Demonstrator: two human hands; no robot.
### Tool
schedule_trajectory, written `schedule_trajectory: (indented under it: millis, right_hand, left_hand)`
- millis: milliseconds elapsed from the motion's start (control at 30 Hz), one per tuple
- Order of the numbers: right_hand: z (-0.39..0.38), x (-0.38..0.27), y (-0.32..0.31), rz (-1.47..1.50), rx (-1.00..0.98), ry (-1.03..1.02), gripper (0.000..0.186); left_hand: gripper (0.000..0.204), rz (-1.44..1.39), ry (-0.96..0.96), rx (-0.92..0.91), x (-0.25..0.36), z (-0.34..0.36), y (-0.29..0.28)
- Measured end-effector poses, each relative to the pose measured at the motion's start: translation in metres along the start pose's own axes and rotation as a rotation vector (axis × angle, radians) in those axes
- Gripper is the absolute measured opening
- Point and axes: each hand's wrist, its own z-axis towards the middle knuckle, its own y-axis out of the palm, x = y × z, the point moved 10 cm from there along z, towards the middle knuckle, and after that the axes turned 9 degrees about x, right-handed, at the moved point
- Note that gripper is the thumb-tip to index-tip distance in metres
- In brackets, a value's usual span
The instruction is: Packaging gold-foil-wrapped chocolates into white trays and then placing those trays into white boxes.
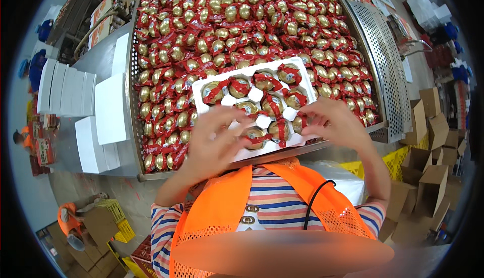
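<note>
A white foam tray sits at the near edge of a big metal bin, on top of many balls in gold and red wrapping. Several wrapped balls fill hollows in this tray. Over its left side hovers my left hand, fingers apart and slightly blurred, with nothing seen in them. My right hand is at the tray's right front corner, thumb and fingers curled about a gold-and-red wrapped ball there. Part of that ball is hidden by the fingers.
Loose wrapped balls cover the bin behind the tray. On the metal table at left stand stacked white foam trays and white lids or boxes. A perforated metal panel borders the right. Open cardboard boxes lie at far right.
</note>
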Motion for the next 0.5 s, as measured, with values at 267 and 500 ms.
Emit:
schedule_trajectory:
  millis: [267, 500]
  right_hand:
    - [-0.013, 0.092, 0.017, 0.415, 0.358, 0.253, 0.044]
    - [-0.023, 0.122, 0.068, 0.644, 0.39, 0.434, 0.062]
  left_hand:
    - [0.074, -0.712, -1.085, 0.352, -0.139, -0.098, 0.001]
    - [0.088, -0.775, -1.117, 0.262, -0.124, -0.081, 0.032]
